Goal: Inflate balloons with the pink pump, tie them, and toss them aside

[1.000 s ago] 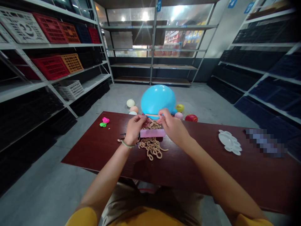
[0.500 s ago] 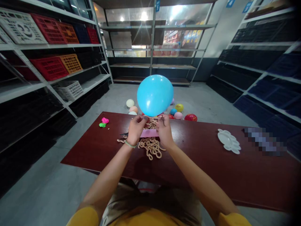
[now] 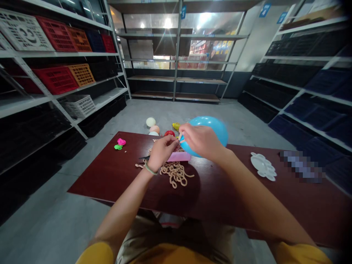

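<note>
A large inflated blue balloon (image 3: pixel 214 128) is tilted to the right above the table, partly behind my right hand (image 3: pixel 202 141). My right fingers are closed at its neck end. My left hand (image 3: pixel 163 150), with a pale green band at the wrist, pinches the same spot; a short tan strip shows between the fingertips. The knot or opening is hidden by the fingers. Below lies a pile of thin tan strands (image 3: pixel 176 174), like limp long balloons. Across the pile lies a pink bar (image 3: pixel 178 157) with a black pointed end (image 3: pixel 144 158), perhaps a balloon pump.
On the dark red table (image 3: pixel 110 176) are limp pink (image 3: pixel 121 142) and green balloons (image 3: pixel 118 147) at left, and a white palette-like tray (image 3: pixel 263 166) at right. Small inflated balloons (image 3: pixel 150 122) lie on the floor beyond. Shelves with crates (image 3: pixel 56 79) flank the room.
The blue balloon has swung right and down from upright. My right hand has turned over and come closer to my left hand, which still pinches near the neck.
</note>
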